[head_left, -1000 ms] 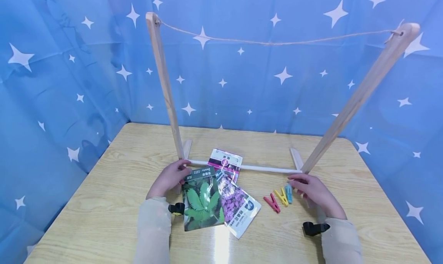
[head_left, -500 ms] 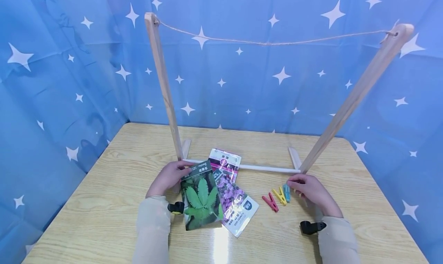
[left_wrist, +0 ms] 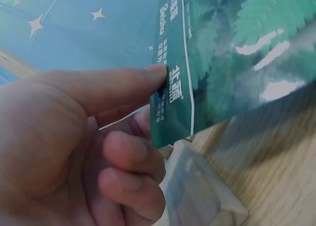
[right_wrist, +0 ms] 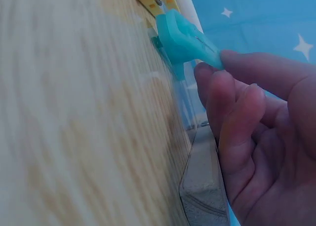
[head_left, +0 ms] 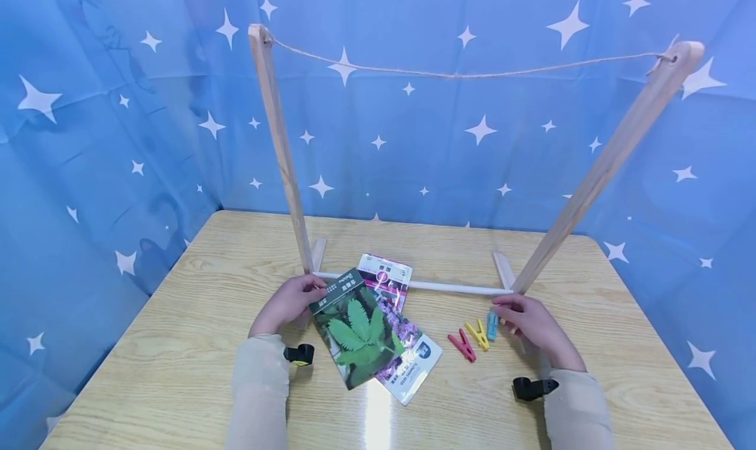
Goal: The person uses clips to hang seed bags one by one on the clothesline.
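Note:
Between thumb and fingers, my left hand [head_left: 291, 304] pinches the top edge of a green seed packet [head_left: 357, 335] with a fern-like leaf printed on it. The packet slants over a purple-flower seed packet [head_left: 418, 371] and partly hides it. A pink-and-white packet [head_left: 386, 274] lies behind, across the white rod. On the right, my right hand [head_left: 531, 322] pinches the end of a blue-green clothespin [right_wrist: 185, 40]. Beside that clothespin lie a yellow clothespin [head_left: 478, 335] and a red clothespin [head_left: 462, 346] on the table.
A wooden frame surrounds the work: a left post [head_left: 277, 135], a right post [head_left: 614, 155], and a low white rod [head_left: 455, 287] joining them. Sagging twine [head_left: 449, 76] is tied between the post tops. A blue star-patterned curtain [head_left: 413, 161] hangs behind the wooden table [head_left: 177, 351].
The green packet has swung to the right in my left hand, its lower end now covering more of the purple packet. The blue-green clothespin has shifted slightly in my right hand.

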`<state>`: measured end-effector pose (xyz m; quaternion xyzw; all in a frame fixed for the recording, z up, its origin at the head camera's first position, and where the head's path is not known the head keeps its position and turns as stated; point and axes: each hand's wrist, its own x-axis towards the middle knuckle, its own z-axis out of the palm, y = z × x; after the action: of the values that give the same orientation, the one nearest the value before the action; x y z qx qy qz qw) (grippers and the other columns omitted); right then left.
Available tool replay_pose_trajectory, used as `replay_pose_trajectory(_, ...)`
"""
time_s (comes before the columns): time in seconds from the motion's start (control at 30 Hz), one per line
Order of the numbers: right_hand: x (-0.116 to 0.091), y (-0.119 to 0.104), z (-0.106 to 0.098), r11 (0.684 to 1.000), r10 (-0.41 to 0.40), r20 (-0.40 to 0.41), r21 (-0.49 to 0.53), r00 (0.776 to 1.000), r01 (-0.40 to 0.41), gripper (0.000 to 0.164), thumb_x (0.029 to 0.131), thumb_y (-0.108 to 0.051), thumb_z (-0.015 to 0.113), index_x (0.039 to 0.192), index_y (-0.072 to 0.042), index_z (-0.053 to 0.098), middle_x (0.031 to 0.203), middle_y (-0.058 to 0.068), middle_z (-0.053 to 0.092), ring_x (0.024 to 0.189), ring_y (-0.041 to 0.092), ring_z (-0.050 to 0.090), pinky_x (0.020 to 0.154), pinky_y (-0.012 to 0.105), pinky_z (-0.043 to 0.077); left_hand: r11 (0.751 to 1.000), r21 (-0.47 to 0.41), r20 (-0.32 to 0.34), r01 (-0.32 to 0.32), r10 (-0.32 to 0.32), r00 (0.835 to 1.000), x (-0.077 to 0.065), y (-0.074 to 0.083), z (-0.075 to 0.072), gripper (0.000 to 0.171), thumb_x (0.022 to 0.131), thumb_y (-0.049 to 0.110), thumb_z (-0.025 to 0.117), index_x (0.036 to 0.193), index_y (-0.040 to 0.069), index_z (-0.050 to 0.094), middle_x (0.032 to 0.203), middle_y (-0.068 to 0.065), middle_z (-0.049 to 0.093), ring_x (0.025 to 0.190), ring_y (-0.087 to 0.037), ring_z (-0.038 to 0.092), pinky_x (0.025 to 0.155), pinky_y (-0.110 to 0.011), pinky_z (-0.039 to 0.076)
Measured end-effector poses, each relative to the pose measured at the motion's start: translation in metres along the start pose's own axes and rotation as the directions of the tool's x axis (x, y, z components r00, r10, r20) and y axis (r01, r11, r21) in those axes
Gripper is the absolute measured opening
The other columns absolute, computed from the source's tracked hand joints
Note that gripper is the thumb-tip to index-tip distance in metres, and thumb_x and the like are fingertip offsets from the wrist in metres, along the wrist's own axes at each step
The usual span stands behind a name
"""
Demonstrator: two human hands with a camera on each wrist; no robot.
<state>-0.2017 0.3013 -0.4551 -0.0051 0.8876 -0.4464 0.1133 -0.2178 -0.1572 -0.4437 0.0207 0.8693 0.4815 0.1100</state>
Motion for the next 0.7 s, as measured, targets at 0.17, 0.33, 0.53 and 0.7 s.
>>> replay_pose_trajectory(0.17, 0.0001, 0.0025, -0.0013, 0.999, -0.007, 0.016, 0.032, 1.000, 0.006, 0.033, 0.092, -0.027, 0.049, 0.116, -0.005, 0.055, 0.085, 0.012, 0.055, 0.069, 0.021, 0.053, 0.054, 0.030, 0.047, 1.000, 0.030, -0.005, -0.009, 0.009, 1.000, 0.0009, -0.0012, 0.0009, 0.009, 0.089, 0.020, 0.055, 0.092, 0.014, 0.062, 0.083, -0.002, 0.057, 0.063, -0.017, 0.045, 0.055, -0.030, 0.039)
replay_pose_trajectory(0.33, -0.0019, 0.0037, -0.0001, 0.999, 0.003, 0.017, 0.036, 1.000, -0.004, 0.030, 0.094, -0.023, 0.045, 0.115, -0.006, 0.057, 0.079, 0.012, 0.054, 0.064, 0.020, 0.051, 0.052, 0.030, 0.047, 0.999, 0.032, 0.004, -0.002, 0.002, 1.000, 0.0006, -0.0006, -0.0004, 0.010, 0.088, 0.020, 0.056, 0.093, 0.013, 0.062, 0.082, -0.003, 0.056, 0.065, -0.019, 0.046, 0.058, -0.030, 0.039)
replay_pose_trajectory(0.53, -0.0029, 0.0011, 0.0014, 0.999, -0.003, 0.019, 0.036, 1.000, 0.002, 0.028, 0.095, -0.016, 0.041, 0.117, -0.005, 0.056, 0.077, 0.013, 0.053, 0.063, 0.020, 0.051, 0.052, 0.030, 0.046, 0.998, -0.001, -0.083, 0.056, -0.056, 0.995, 0.0013, -0.0023, -0.0037, 0.018, 0.089, 0.029, 0.055, 0.098, 0.017, 0.064, 0.080, -0.003, 0.058, 0.064, -0.017, 0.051, 0.055, -0.030, 0.043)
replay_pose_trajectory(0.7, -0.0029, -0.0029, -0.0002, 0.998, -0.018, 0.036, 0.061, 0.999, 0.015, 0.030, 0.096, -0.015, 0.039, 0.118, -0.002, 0.054, 0.079, 0.014, 0.054, 0.067, 0.021, 0.053, 0.054, 0.031, 0.047, 0.997, -0.025, -0.135, 0.079, -0.082, 0.987, -0.0005, -0.0030, -0.0061, 0.017, 0.087, 0.030, 0.057, 0.095, 0.017, 0.065, 0.079, -0.004, 0.057, 0.059, -0.019, 0.052, 0.052, -0.031, 0.045)
